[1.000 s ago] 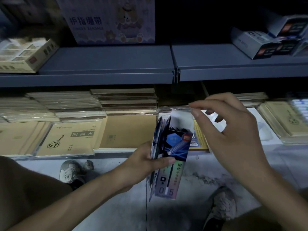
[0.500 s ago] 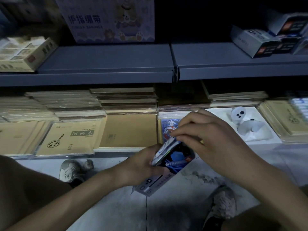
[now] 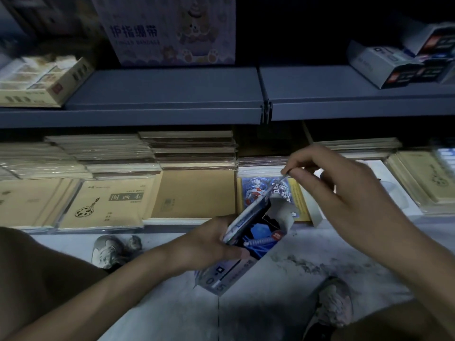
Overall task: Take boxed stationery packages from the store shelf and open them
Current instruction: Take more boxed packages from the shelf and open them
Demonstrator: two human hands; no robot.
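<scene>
Left hand (image 3: pixel 216 239) grips the opened box (image 3: pixel 236 269), right hand (image 3: pixel 344 193) pinches a slim item (image 3: pixel 279 182); next I would pull it straight out.

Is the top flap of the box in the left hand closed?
No, the box flap stands open, and the right hand pinches an insert sticking out.

The scene is dimly lit. A grey metal shelf (image 3: pixel 172 94), joined at a seam, is set above stacks of brown notebooks (image 3: pixel 197 198). The pale floor (image 3: pixel 320 247) is marked by dark scuffs.
</scene>
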